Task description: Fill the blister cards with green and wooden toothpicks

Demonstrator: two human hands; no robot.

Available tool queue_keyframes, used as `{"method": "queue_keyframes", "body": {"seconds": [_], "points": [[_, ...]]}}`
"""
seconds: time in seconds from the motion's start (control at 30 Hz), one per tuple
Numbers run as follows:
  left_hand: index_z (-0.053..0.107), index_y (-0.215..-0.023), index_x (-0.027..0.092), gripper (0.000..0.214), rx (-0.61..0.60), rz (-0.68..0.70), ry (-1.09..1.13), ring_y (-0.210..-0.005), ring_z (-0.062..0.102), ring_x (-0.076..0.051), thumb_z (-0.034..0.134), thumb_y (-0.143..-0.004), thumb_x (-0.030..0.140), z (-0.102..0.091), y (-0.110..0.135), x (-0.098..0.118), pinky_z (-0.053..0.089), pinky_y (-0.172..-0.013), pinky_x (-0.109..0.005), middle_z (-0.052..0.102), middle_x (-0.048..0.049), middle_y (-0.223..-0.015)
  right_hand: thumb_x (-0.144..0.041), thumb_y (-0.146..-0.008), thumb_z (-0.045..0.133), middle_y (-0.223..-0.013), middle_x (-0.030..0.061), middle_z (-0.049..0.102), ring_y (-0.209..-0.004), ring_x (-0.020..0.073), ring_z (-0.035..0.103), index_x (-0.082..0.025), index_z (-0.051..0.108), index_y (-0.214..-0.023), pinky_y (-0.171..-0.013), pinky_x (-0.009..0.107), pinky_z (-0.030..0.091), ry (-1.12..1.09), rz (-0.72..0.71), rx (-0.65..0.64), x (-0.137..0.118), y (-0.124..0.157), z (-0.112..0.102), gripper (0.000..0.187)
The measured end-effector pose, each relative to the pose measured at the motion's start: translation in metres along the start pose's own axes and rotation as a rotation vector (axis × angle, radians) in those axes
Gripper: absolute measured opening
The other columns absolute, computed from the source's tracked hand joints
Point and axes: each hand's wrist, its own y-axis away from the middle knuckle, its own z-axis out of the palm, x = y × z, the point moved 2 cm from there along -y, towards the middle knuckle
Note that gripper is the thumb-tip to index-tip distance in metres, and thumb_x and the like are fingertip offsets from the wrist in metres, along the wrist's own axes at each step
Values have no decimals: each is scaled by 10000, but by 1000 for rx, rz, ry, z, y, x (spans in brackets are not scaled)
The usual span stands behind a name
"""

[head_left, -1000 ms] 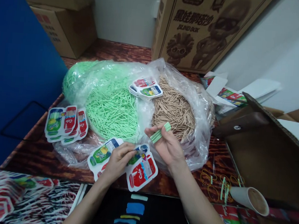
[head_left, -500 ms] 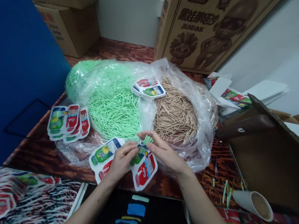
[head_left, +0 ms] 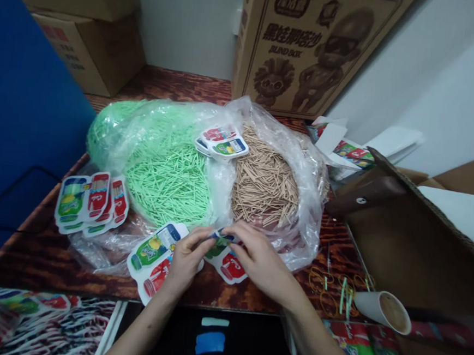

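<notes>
Between my hands, near the table's front edge, is a printed card [head_left: 232,266] with a green and a red bottle picture. My left hand [head_left: 190,256] pinches its left side. My right hand [head_left: 253,255] is closed on its upper right part, with the fingers bent over the top edge. Whether green sticks sit in the card is hidden by my fingers. Another such card [head_left: 149,255] lies partly under my left hand. Just beyond are a clear bag of green sticks [head_left: 170,186] and one of brown sticks [head_left: 265,180].
Filled cards [head_left: 91,204] lie in a pile at the left, and more cards [head_left: 223,142] rest on the bags. On the right are rubber bands [head_left: 329,302], loose green sticks [head_left: 345,295], a paper cup [head_left: 382,311] and an open carton [head_left: 411,257]. A large box [head_left: 304,57] stands behind.
The green sticks that stood up from the card between my hands no longer show. My right fingers have come down over its top. The whole view has shifted slightly.
</notes>
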Motion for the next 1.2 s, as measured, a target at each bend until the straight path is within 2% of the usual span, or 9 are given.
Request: {"method": "queue_keyframes", "body": {"seconds": [0.1, 0.17, 0.23, 0.3, 0.4, 0.6, 0.77, 1.0, 1.2], "points": [[705, -745, 199, 82, 59, -9, -21, -902, 603, -195, 689, -751, 279, -10, 1, 4, 481, -803, -281, 672, -42, -909, -96, -864, 495, -1024, 49, 638, -934, 204, 593, -243, 540, -1168, -822, 330, 438, 30, 63, 97, 4, 8, 2, 340], [693, -727, 192, 102, 55, -62, -42, -908, 608, -206, 709, -724, 293, -18, -1, 9, 491, -783, -281, 675, -50, -935, -125, -865, 528, -904, 34, 645, -828, 192, 599, -224, 582, -1036, -741, 302, 435, 47, 115, 152, 8, 13, 4, 205], [704, -851, 195, 209, -81, -182, -44, -862, 622, -214, 741, -680, 310, -22, -3, 13, 507, -729, -288, 685, -59, -949, -155, -867, 555, -766, 3, 620, -717, 162, 580, -209, 590, -813, -663, 268, 412, 39, 115, 151, 10, 17, 6, 85], [694, -960, 183, 369, -299, -321, -27, -780, 627, -214, 780, -627, 315, -21, -3, 16, 512, -668, -290, 698, -64, -897, -191, -864, 588, -681, -21, 590, -637, 134, 552, -201, 555, -697, -611, 247, 384, 17, 91, 150, 12, 19, 9, 170], [693, -881, 150, 329, -478, -416, -32, -660, 590, -179, 785, -627, 338, -12, 0, 16, 483, -602, -264, 680, -41, -746, -278, -853, 625, -605, -39, 552, -561, 112, 512, -196, 528, -643, -565, 243, 349, 27, 68, 214, 14, 20, 11, 246], [676, -776, 151, 271, -348, -341, -69, -645, 531, -145, 651, -765, 420, 10, 5, 6, 435, -616, -239, 621, -5, -686, -346, -875, 595, -576, -25, 507, -547, 118, 478, -200, 492, -605, -550, 256, 332, 93, 13, 379, 21, 23, 14, 324], [652, -782, 165, 254, -217, -326, -25, -619, 505, -131, 705, -710, 403, 26, 9, -7, 424, -589, -224, 585, 21, -665, -327, -854, 620, -552, -38, 460, -531, 108, 442, -200, 450, -570, -547, 252, 324, 48, 21, 520, 30, 22, 19, 355], [651, -748, 176, 209, -173, -324, -52, -610, 508, -135, 699, -722, 378, 33, 9, -7, 396, -536, -215, 591, 22, -663, -333, -842, 620, -566, -52, 495, -556, 96, 472, -182, 499, -595, -554, 217, 357, -185, 202, 325, 45, 18, 13, 314], [646, -742, 163, 256, -158, -377, 11, -545, 461, -109, 766, -636, 363, 35, 11, -9, 393, -520, -205, 551, 40, -601, -340, -844, 628, -572, -50, 456, -552, 93, 444, -181, 474, -583, -562, 228, 330, -65, 110, 438, 47, 20, 16, 342]]}}
